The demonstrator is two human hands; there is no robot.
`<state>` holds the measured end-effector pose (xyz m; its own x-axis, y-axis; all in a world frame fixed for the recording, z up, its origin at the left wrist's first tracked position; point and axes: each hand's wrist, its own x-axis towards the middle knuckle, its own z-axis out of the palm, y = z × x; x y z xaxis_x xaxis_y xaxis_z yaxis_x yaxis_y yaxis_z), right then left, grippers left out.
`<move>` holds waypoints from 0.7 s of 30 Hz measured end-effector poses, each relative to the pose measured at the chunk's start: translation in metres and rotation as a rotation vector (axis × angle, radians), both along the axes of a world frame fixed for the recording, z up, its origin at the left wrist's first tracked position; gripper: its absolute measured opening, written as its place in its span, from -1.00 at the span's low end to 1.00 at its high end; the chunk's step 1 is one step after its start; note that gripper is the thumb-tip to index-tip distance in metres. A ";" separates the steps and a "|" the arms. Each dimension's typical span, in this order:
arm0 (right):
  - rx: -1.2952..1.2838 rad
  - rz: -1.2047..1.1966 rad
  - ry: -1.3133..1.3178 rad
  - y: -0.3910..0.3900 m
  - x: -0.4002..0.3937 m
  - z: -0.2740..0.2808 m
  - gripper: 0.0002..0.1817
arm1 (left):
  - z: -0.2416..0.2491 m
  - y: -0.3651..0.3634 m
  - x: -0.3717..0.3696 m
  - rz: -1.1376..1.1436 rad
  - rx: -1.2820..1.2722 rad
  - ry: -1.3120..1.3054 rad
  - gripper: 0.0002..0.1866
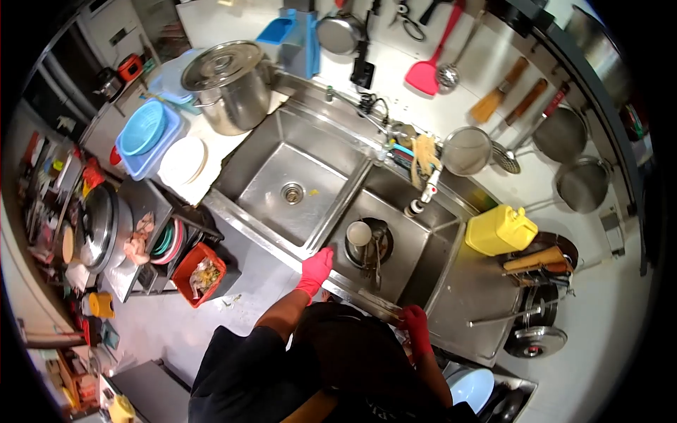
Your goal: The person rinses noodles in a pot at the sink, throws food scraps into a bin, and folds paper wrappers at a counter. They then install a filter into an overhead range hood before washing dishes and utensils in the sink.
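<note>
My left hand, in a pinkish-red glove, rests closed on the front rim of the double sink, near the divider. Further right, my right hand, gloved the same way, is curled over that rim with its fingertips hidden. Between and beyond the hands, the right basin holds a dark round pan with a light cup and utensils in it. The left basin shows its drain and a small yellow scrap. Over the right basin hangs a faucet.
A lidded steel pot, white plates and blue baskets stand left of the sink. A yellow jug is at its right. An orange-red bin stands on the floor at left. Pans and utensils hang on the wall.
</note>
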<state>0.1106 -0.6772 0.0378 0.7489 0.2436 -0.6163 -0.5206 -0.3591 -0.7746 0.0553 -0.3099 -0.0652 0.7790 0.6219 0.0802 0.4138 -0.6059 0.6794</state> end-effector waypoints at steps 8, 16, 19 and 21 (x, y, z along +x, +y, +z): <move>-0.082 0.073 -0.074 0.003 0.001 0.008 -0.66 | 0.014 0.001 0.000 -0.001 0.013 0.053 -0.74; -0.007 0.044 -0.021 -0.003 0.015 -0.007 -0.69 | 0.018 0.003 -0.003 -0.014 -0.002 0.028 -0.73; -0.044 0.068 -0.051 0.000 0.015 -0.005 -0.71 | 0.012 0.002 -0.003 -0.026 -0.021 0.036 -0.70; -0.073 0.099 -0.109 0.000 0.012 -0.004 -0.68 | 0.014 0.001 -0.002 -0.026 -0.006 0.030 -0.70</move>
<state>0.1230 -0.6771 0.0338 0.7872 0.2770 -0.5511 -0.3939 -0.4618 -0.7947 0.0530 -0.3084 -0.0512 0.7969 0.6017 0.0534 0.4179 -0.6130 0.6705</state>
